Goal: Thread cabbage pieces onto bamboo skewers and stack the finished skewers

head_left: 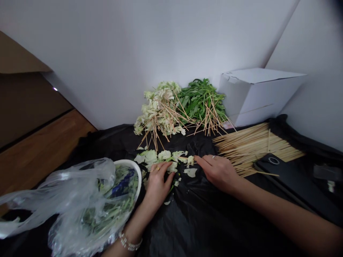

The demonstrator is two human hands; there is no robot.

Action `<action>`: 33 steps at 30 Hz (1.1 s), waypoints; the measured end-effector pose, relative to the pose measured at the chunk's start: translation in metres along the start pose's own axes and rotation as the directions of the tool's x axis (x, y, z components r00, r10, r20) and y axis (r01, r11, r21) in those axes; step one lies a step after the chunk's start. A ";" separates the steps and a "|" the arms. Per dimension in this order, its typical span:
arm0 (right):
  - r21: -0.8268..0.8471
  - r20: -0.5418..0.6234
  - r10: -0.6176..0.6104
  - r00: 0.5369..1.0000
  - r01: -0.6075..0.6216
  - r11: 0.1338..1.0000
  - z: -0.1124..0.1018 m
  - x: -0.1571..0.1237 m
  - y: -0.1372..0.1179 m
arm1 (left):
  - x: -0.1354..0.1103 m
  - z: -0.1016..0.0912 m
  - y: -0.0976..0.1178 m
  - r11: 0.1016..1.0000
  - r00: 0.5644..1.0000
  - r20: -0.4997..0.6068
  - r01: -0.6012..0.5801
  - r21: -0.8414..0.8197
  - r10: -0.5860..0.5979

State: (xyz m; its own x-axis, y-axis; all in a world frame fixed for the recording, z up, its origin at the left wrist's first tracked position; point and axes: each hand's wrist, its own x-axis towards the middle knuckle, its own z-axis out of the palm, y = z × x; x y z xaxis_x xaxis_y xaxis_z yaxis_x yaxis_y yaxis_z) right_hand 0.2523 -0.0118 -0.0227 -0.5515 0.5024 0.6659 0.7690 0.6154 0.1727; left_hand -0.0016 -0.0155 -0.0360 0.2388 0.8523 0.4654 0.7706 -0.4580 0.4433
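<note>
**Two hands over loose cabbage on the black sheet**

The left hand (pixel 158 182) lay flat and unclenched, fingers spread over the loose cabbage pieces (pixel 164 155) scattered on the black plastic sheet (pixel 203 221). It gripped nothing and only rested on the leaves. The right hand (pixel 218 171) reached in from the other side with its fingers stretched out, the tips touching a small pale piece at the edge of the scatter. Whether it pinched that piece, or a thin stick beside it, could not be told.

Just left of the left hand stood a white bowl (pixel 135 167) half wrapped in a plastic bag (pixel 72 200) with greens inside. Beyond the scatter, against the wall, lay a heap of skewered cabbage (pixel 158 110) and, touching it, a heap of skewered greens (pixel 200 100). A fan of bare skewers (pixel 254 144) lay just beside the right hand, with a white box (pixel 257 94) behind it.

Risks, as a judgement: the pieces were thin and looked brittle, so pressing or threading them could split them into scraps. The sheet was slick and creased, so leaves could slide under a flat palm. The pointed sticks lay close to the right wrist, and a careless sweep could roll them or prick a finger. The bag's loose edge could snag the left forearm and tip the bowl.
</note>
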 end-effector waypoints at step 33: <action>0.083 0.023 -0.071 0.997 0.069 0.994 -0.001 -0.001 -0.011 | 0.006 -0.008 0.024 0.374 0.836 0.214 0.436 -0.819 -0.505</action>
State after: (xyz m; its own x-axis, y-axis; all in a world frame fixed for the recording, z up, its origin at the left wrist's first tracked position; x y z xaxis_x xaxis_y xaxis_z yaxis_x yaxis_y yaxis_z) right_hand 0.2446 -0.0191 -0.0245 -0.6125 0.4712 0.6347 0.6994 0.6972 0.1573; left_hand 0.0132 -0.0231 -0.0165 -0.0627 0.9980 0.0012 -0.0917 -0.0069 0.9958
